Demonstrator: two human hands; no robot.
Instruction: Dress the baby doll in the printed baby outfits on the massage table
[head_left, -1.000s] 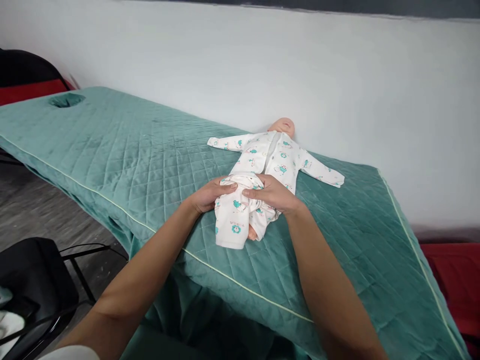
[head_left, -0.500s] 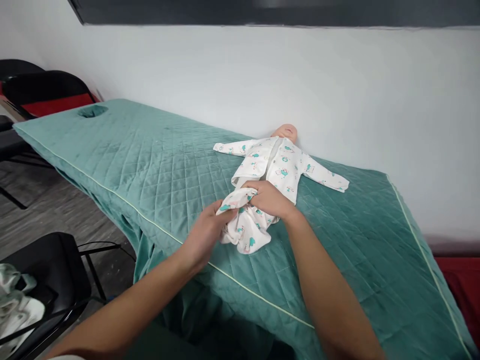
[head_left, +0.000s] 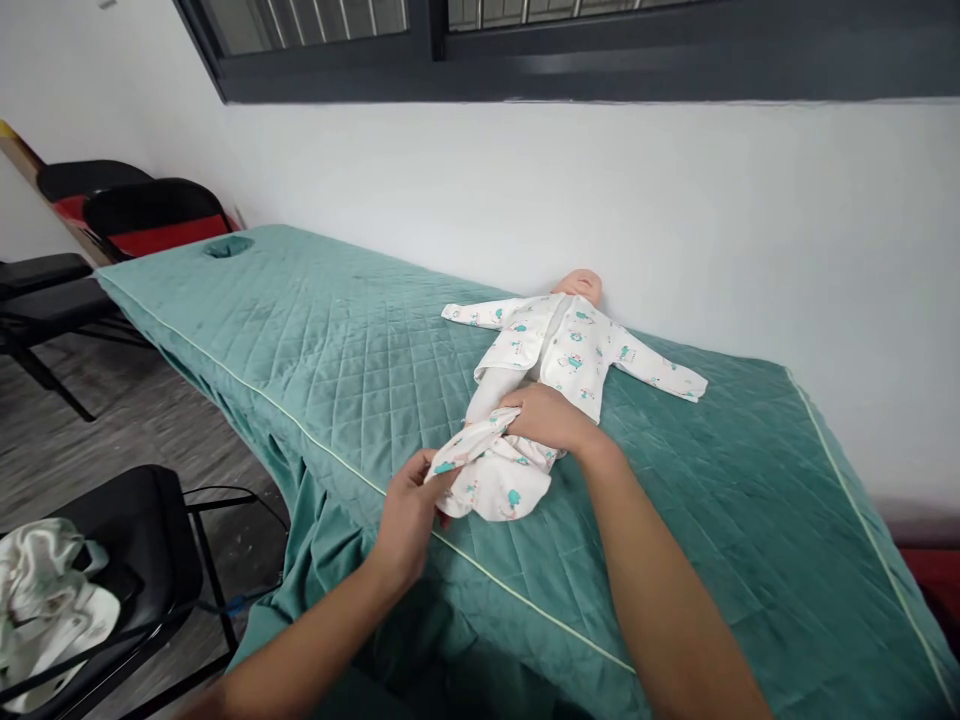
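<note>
Baby doll supine on massage table, head toward 1 o'clock from the hands; printed trousers bunched at its legs, 7 o'clock of the printed jacket. Left hand pinches the trouser edge; right hand grips the waistband — fingertips hidden. Step, as judged: working trousers at the legs — on or off unclear. Next move calls for an even two-handed stretch.

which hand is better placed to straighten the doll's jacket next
Probably the right hand: it is closer to the jacket, while the left hand grips the patterned cloth near the front edge of the table.
</note>
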